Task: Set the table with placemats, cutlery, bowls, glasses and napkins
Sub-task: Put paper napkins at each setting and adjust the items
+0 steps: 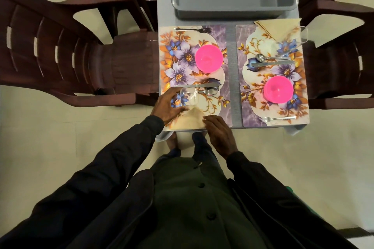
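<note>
Two placemats lie side by side on the grey table (pixel 232 66), and both hands are at the near end of the left placemat (pixel 224 111). The left hand (pixel 170 105) comes in from the side with the wrist bent. Its fingers and thumb are wrapped round a clear glass (pixel 189 97) that stands on the mat, just beside the spoon (pixel 209 92) and knife (pixel 198 85).

The right hand (pixel 219 133) is palm down with the fingers fairly straight. The fingertips rest on the edge of the cream napkin (pixel 192 120) at the mat's near corner, so it's touching rather than gripping, as far as I can see. The napkin's tip reaches the glass, but I can't tell if it's tucked under it. Both arms are in dark sleeves, with the elbows out to the sides.

Further up that mat there's a pink bowl (pixel 208 58) in the middle and a fork (pixel 194 30) at the far end.

The right placemat (pixel 239 34) has the other napkin (pixel 277 26) and other glass (pixel 291 40) at its far end. After those come the other spoon (pixel 271 58), other knife (pixel 271 64), other bowl (pixel 278 89) and other fork (pixel 277 118) nearest the person.

A grey tub (pixel 232 13) sits further back on the table. There's a brown plastic chair (pixel 60 50) off to the left and another chair (pixel 340 62) on the right.
</note>
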A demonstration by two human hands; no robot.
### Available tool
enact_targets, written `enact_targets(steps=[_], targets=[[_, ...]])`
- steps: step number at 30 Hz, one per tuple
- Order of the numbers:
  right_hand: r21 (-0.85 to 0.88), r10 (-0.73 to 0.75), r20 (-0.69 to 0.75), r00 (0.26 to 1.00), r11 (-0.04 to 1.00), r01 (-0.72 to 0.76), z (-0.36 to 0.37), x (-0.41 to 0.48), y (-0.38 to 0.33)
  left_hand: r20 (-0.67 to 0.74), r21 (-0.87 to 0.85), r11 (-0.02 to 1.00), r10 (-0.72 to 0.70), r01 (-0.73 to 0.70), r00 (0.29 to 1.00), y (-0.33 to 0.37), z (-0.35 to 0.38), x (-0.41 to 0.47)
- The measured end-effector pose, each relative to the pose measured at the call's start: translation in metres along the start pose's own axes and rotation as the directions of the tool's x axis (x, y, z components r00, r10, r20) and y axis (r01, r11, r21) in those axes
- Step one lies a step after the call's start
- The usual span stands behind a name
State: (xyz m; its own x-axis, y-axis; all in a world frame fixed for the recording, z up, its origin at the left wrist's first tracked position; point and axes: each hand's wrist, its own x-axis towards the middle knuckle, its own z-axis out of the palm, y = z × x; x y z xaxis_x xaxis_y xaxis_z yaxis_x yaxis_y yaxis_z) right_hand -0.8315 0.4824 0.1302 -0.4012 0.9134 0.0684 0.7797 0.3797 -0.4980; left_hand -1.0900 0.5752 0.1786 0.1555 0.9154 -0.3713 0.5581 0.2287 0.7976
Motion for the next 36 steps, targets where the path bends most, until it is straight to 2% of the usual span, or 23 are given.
enact_targets(steps=[5,11,14,17,19,21,23,25,27,30,36], targets=[[-0.046,-0.066,0.117,0.991,0.996,0.072,0.014,0.001,-0.003,-0.008,0.052,0.999,0.009,-0.009,1.000,0.007,-0.002,0.007],[-0.058,-0.061,0.129,0.990,0.996,0.069,0.028,0.003,-0.002,0.003,0.041,0.999,-0.009,0.008,1.000,0.006,-0.003,0.004],[-0.050,-0.078,0.128,0.989,0.995,0.085,0.032,0.000,-0.002,0.007,-0.021,1.000,-0.009,0.009,1.000,0.006,-0.003,-0.006],[-0.041,-0.106,0.131,0.986,0.993,0.112,0.034,0.000,-0.004,-0.092,-0.048,0.999,-0.005,0.000,0.996,-0.003,-0.002,-0.021],[-0.030,-0.115,0.138,0.984,0.992,0.120,0.036,0.001,-0.007,-0.154,-0.014,0.999,-0.039,0.037,0.987,-0.019,0.001,-0.035],[-0.029,-0.118,0.144,0.982,0.992,0.124,0.037,0.003,-0.009,-0.161,0.078,0.997,0.011,0.001,0.987,-0.031,0.006,-0.052],[-0.030,-0.114,0.141,0.983,0.992,0.119,0.037,0.004,-0.010,-0.098,0.207,0.972,0.131,-0.108,0.987,-0.039,0.010,-0.066],[-0.020,-0.108,0.129,0.986,0.994,0.111,0.036,0.006,-0.010,0.033,0.324,0.913,0.252,-0.249,0.967,-0.046,0.014,-0.072],[0.000,-0.104,0.134,0.986,0.994,0.105,0.034,0.007,-0.011,0.163,0.401,0.849,0.302,-0.343,0.939,-0.055,0.018,-0.068],[0.007,-0.092,0.148,0.985,0.996,0.092,0.034,0.007,-0.012,0.276,0.447,0.792,0.320,-0.416,0.906,-0.057,0.026,-0.062],[-0.021,-0.071,0.188,0.980,0.997,0.076,0.031,0.018,-0.007,0.341,0.482,0.789,0.231,-0.380,0.911,-0.059,0.034,-0.051]])
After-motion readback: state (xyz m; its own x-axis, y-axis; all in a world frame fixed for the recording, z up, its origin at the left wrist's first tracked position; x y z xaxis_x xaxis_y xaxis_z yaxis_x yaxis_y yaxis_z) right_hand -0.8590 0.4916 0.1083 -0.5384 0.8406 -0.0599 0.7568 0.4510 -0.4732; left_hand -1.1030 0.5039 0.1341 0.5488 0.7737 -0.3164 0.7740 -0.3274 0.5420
